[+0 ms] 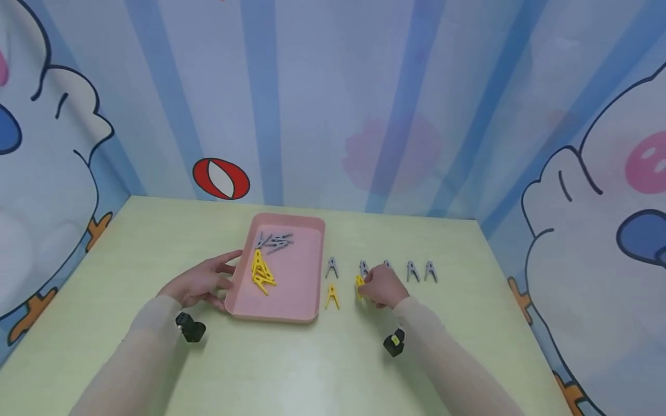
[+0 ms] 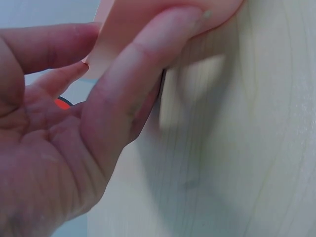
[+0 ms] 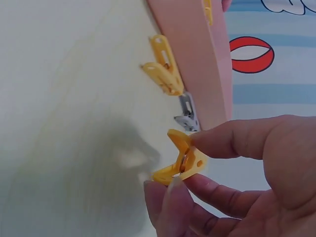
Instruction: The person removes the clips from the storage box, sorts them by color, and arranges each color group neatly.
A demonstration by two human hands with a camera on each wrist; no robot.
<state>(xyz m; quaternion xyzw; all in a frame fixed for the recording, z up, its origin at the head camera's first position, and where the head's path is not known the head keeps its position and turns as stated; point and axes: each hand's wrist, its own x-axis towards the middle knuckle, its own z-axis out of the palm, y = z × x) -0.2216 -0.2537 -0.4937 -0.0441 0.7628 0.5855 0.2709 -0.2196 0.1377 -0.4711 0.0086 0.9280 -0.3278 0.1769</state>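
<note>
My right hand [image 1: 384, 287] pinches a yellow clothespin [image 3: 196, 165] between thumb and fingers, just above the table. To its left a second yellow clothespin [image 1: 332, 297] lies on the table. Behind them runs a row of several grey clothespins [image 1: 413, 271], one partly hidden by the right hand. My left hand [image 1: 200, 282] touches the left side of a pink tray [image 1: 296, 283] with extended fingers and thumb. Inside the tray lie a heap of yellow clothespins [image 1: 262, 268] and, further back, a heap of grey clothespins [image 1: 278, 241].
The pale wooden table [image 1: 312, 370] meets a blue-striped backdrop [image 1: 322, 115] with cartoon figures at its back and sides. A small black camera is worn on each wrist.
</note>
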